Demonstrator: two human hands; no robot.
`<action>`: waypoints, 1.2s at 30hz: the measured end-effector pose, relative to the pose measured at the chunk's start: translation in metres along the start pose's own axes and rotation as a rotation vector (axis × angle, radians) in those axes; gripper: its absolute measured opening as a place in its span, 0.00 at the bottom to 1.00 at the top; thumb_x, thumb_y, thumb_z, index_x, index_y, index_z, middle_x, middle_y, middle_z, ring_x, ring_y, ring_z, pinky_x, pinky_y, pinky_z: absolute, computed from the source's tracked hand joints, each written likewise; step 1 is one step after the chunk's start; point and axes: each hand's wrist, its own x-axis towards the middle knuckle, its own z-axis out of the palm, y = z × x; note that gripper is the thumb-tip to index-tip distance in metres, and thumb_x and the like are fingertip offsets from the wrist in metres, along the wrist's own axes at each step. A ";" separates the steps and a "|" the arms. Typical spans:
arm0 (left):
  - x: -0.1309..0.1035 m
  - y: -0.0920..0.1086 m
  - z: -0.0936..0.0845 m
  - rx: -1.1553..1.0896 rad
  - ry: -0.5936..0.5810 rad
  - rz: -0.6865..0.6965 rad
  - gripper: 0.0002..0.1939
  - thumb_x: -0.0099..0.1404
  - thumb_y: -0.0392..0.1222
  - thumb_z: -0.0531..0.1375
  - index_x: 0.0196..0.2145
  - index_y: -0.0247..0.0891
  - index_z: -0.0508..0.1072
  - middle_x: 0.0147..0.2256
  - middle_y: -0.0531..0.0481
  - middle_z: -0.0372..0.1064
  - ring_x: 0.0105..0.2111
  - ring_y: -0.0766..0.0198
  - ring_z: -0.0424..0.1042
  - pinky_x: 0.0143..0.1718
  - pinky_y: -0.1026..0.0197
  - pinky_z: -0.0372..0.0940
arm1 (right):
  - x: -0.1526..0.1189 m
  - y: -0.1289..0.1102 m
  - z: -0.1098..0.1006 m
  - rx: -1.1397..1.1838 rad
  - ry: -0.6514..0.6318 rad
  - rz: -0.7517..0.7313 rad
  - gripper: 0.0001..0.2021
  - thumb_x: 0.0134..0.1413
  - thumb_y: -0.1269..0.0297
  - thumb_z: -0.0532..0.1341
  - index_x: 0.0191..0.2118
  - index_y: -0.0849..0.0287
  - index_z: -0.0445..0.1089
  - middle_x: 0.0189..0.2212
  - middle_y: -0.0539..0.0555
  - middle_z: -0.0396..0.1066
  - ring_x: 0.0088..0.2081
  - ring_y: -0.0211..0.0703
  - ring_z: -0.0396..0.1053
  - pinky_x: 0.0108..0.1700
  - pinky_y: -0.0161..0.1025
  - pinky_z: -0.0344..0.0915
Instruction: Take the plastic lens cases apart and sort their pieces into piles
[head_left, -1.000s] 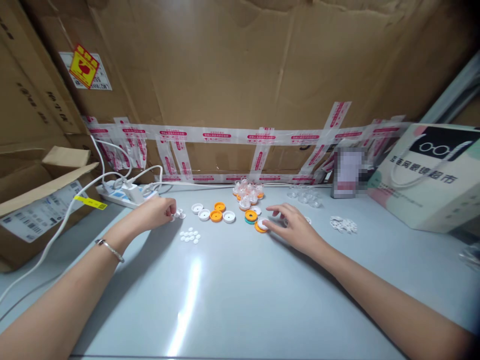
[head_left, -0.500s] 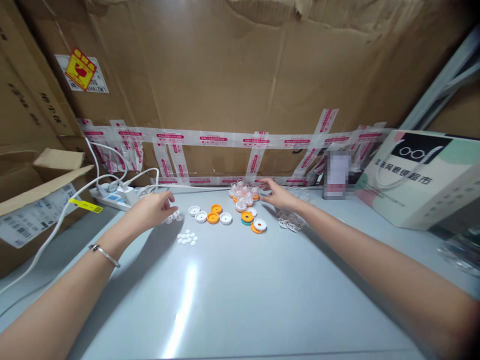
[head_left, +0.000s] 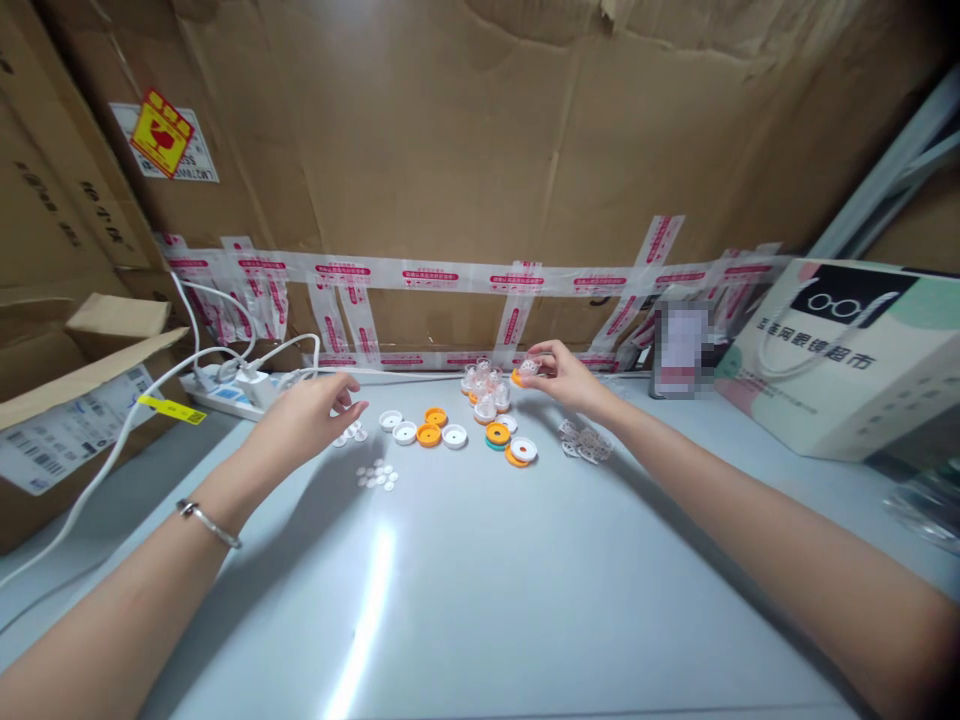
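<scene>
My right hand [head_left: 559, 378] is closed on a small domed piece [head_left: 530, 368] with an orange base and a clear, pale top, lifted at the back of the table. Left of it stands a cluster of similar clear-topped pieces [head_left: 486, 390]. With fingers bent but apart, my left hand [head_left: 319, 405] hovers over small white pieces [head_left: 351, 434], partly hidden beneath it. Small white discs [head_left: 376, 475] lie in front of that hand. Orange and white round caps [head_left: 428, 435] sit between the hands, and a stack of rings [head_left: 523, 450] lies nearer the right.
White lattice-like pieces [head_left: 585, 441] lie beside my right forearm. A power strip [head_left: 225, 397] with white cables and an open carton [head_left: 82, 420] are at left. A phone [head_left: 681, 350] and a paper bag [head_left: 832, 360] stand at right; a large cardboard box [head_left: 450, 150] closes off the back.
My right hand has taken a domed piece from the cluster and raised it slightly up and to the right. My left hand stays nearly in place, its fingers a little more spread.
</scene>
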 end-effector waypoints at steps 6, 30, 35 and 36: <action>-0.023 0.058 0.006 -0.310 0.048 0.170 0.17 0.60 0.49 0.53 0.44 0.39 0.65 0.39 0.47 0.69 0.37 0.61 0.69 0.37 0.60 0.64 | -0.060 -0.058 0.008 0.181 -0.187 -0.037 0.18 0.38 0.65 0.65 0.37 0.57 0.61 0.34 0.51 0.69 0.37 0.39 0.68 0.39 0.40 0.66; -0.040 0.119 0.070 -0.771 -0.232 0.122 0.08 0.54 0.43 0.60 0.30 0.37 0.70 0.29 0.53 0.67 0.30 0.66 0.63 0.31 0.65 0.58 | -0.112 -0.033 0.058 0.023 -0.304 -0.031 0.11 0.45 0.63 0.61 0.36 0.58 0.63 0.22 0.45 0.56 0.24 0.32 0.53 0.25 0.30 0.52; -0.038 0.115 0.071 -0.704 -0.247 0.170 0.10 0.54 0.45 0.60 0.33 0.39 0.72 0.30 0.53 0.66 0.30 0.66 0.62 0.32 0.65 0.57 | -0.109 -0.040 0.049 -0.075 -0.252 -0.173 0.11 0.47 0.63 0.59 0.39 0.57 0.65 0.26 0.48 0.60 0.28 0.35 0.57 0.30 0.32 0.57; -0.038 0.115 0.071 -0.685 -0.248 0.171 0.11 0.54 0.45 0.60 0.34 0.40 0.72 0.30 0.53 0.65 0.30 0.66 0.62 0.32 0.65 0.57 | -0.108 -0.042 0.046 -0.086 -0.226 -0.189 0.12 0.47 0.63 0.59 0.41 0.57 0.64 0.27 0.48 0.61 0.28 0.35 0.58 0.31 0.33 0.58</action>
